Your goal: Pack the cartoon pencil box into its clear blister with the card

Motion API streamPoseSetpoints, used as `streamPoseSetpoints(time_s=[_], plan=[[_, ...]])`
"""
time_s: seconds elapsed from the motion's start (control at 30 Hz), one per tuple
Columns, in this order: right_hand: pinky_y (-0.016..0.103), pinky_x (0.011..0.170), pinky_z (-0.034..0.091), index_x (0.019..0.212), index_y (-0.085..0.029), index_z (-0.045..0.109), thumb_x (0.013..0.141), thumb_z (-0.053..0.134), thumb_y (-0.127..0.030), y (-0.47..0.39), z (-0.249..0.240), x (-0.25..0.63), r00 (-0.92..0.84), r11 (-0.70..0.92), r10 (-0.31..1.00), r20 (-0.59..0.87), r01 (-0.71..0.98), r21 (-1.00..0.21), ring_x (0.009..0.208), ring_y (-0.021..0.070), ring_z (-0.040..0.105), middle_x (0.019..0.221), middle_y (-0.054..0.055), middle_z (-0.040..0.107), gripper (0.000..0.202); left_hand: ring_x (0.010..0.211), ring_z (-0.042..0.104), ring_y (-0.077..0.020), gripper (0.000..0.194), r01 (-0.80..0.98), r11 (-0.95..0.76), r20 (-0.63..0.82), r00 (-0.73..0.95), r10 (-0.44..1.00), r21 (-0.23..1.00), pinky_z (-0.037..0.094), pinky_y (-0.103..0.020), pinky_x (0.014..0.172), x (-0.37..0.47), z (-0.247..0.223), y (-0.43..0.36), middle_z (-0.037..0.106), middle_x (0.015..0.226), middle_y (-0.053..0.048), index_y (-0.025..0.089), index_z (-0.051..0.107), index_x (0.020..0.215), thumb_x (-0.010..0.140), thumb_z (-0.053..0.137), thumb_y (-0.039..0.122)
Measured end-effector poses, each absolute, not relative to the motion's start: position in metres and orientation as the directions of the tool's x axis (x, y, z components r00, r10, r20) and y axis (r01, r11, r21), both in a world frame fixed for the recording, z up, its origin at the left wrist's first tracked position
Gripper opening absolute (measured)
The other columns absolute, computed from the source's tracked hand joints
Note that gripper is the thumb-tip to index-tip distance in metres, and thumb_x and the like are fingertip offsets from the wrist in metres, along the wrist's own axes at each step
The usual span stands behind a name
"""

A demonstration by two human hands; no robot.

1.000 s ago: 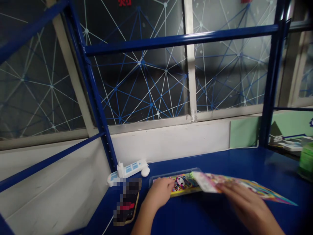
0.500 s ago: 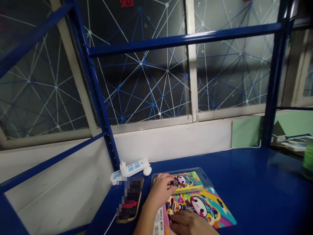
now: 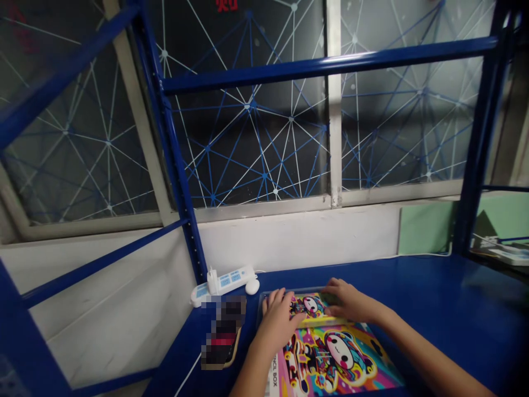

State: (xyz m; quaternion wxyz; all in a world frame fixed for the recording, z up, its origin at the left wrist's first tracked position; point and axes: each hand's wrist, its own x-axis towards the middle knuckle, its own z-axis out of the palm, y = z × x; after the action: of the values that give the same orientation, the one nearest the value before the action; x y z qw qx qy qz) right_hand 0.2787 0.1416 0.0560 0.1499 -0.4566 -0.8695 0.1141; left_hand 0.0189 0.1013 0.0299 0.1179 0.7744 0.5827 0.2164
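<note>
A colourful cartoon-printed pencil box (image 3: 311, 306) with a yellow front edge lies in a clear plastic tray (image 3: 261, 315). My left hand (image 3: 278, 314) grips its left end, the fingers over the top and the thumb at the front edge. Its right end is held by my right hand (image 3: 345, 301), with fingers curled at the far side and the thumb near the front. Closer to me lies a printed card (image 3: 330, 358) with the same cartoon figure and the words "PENCIL BOX" on its left side. My left forearm covers part of that side.
A phone (image 3: 225, 333), partly pixelated, lies to the left with a white cable. Behind it are a white power strip (image 3: 225, 284) and a small white round object (image 3: 252, 285). Blue frame posts (image 3: 182, 187) rise from the blue table (image 3: 413, 292) before the windows.
My right hand has moved up from the printed card to the right end of the pencil box. My left hand stays on the left end. The view has shifted slightly.
</note>
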Motion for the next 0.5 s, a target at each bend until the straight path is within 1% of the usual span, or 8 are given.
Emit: streamPoseSetpoints(time_s=[0.1, 0.2, 0.27, 0.33, 0.5], plan=[[0.042, 0.092, 0.049, 0.125, -0.022, 0.067, 0.073, 0.077, -0.055, 0.16, 0.052, 0.277, -0.534, 0.517, 0.844, 0.039, 0.794, -0.319, 0.108, 0.0311, 0.061, 0.12, 0.014, 0.063, 0.062, 0.147, 0.029, -0.0309, 0.066, 0.862, -0.269, 0.189, 0.206, 0.96, 0.43, 0.018, -0.056, 0.12, 0.02, 0.026, 0.104, 0.043, 0.156, -0.012, 0.022, 0.048, 0.144, 0.088, 0.05, 0.056], [0.047, 0.092, 0.049, 0.117, -0.021, 0.07, 0.067, 0.082, -0.053, 0.17, 0.053, 0.272, -0.508, 0.476, 0.86, -0.041, 0.829, -0.293, 0.112, 0.034, 0.059, 0.122, 0.014, 0.061, 0.061, 0.147, 0.029, -0.0323, 0.068, 0.871, -0.241, 0.186, 0.175, 0.967, 0.428, 0.014, -0.061, 0.119, 0.021, 0.023, 0.105, 0.042, 0.156, -0.014, 0.021, 0.047, 0.145, 0.087, 0.05, 0.058], [0.049, 0.093, 0.048, 0.113, -0.02, 0.069, 0.072, 0.08, -0.05, 0.174, 0.054, 0.269, -0.49, 0.455, 0.869, -0.071, 0.847, -0.274, 0.116, 0.0331, 0.057, 0.123, 0.012, 0.061, 0.053, 0.147, 0.03, -0.0332, 0.07, 0.875, -0.227, 0.19, 0.159, 0.969, 0.427, 0.014, -0.063, 0.119, 0.022, 0.023, 0.105, 0.041, 0.156, -0.014, 0.021, 0.047, 0.145, 0.086, 0.052, 0.059], [0.051, 0.095, 0.047, 0.115, -0.019, 0.066, 0.079, 0.077, -0.046, 0.175, 0.054, 0.267, -0.478, 0.444, 0.875, -0.082, 0.857, -0.261, 0.118, 0.0304, 0.055, 0.125, 0.009, 0.061, 0.046, 0.147, 0.03, -0.0332, 0.07, 0.878, -0.222, 0.199, 0.149, 0.969, 0.425, 0.015, -0.063, 0.118, 0.022, 0.023, 0.104, 0.041, 0.157, -0.014, 0.022, 0.047, 0.145, 0.085, 0.052, 0.059], [0.049, 0.096, 0.049, 0.117, -0.019, 0.063, 0.087, 0.072, -0.041, 0.17, 0.052, 0.269, -0.469, 0.445, 0.882, -0.04, 0.859, -0.252, 0.117, 0.027, 0.057, 0.126, 0.007, 0.061, 0.038, 0.147, 0.029, -0.0326, 0.071, 0.884, -0.213, 0.228, 0.125, 0.966, 0.416, 0.017, -0.061, 0.119, 0.023, 0.025, 0.103, 0.04, 0.157, -0.014, 0.021, 0.047, 0.145, 0.085, 0.053, 0.058]])
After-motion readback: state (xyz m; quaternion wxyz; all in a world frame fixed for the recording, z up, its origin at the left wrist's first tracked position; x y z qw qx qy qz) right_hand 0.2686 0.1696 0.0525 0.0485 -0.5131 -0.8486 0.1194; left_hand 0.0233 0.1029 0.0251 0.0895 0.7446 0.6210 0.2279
